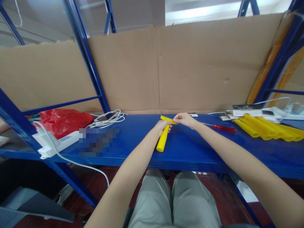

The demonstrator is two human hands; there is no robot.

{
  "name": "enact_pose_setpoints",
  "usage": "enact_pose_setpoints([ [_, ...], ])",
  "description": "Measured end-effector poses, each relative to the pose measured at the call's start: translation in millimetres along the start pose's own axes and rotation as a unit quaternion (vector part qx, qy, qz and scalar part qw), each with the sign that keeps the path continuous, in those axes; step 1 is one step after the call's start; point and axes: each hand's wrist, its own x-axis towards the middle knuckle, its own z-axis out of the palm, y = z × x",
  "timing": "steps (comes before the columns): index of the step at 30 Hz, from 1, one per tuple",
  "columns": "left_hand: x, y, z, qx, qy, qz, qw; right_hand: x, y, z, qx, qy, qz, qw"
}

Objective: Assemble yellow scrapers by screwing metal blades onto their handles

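A yellow T-shaped piece, with a tube for its lower part, is held above the blue table. My left hand is wrapped round the upper part of the tube, just below the crosspiece. At the right end of the crosspiece, the fingertips of my right hand pinch the yellow piece. The fingers partly cover where the tube and crosspiece meet, so that spot is hard to make out.
Several yellow tubes lie at the right, beside a red-handled screwdriver and small boxes. A white cable coil, red plastic bag and white power strip are at the left. Cardboard stands behind.
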Motion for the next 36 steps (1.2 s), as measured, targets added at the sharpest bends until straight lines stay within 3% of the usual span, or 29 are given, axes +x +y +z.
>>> enact_pose_setpoints([
  [10, -5, 3, 1.3, -0.012, 0.008, -0.018, 1.000, -8, -11, -3, 0.004, -0.024, 0.033, 0.999],
  [20, -7, 5, 1.4, -0.022, 0.001, -0.029, 0.999, -7, -11, -5, -0.009, 0.012, 0.078, 0.997],
  [36, -5, 6, 0.0, -0.042, -0.017, -0.031, 0.998, -8, -13, -1, 0.044, 0.016, 0.082, 0.996],
])
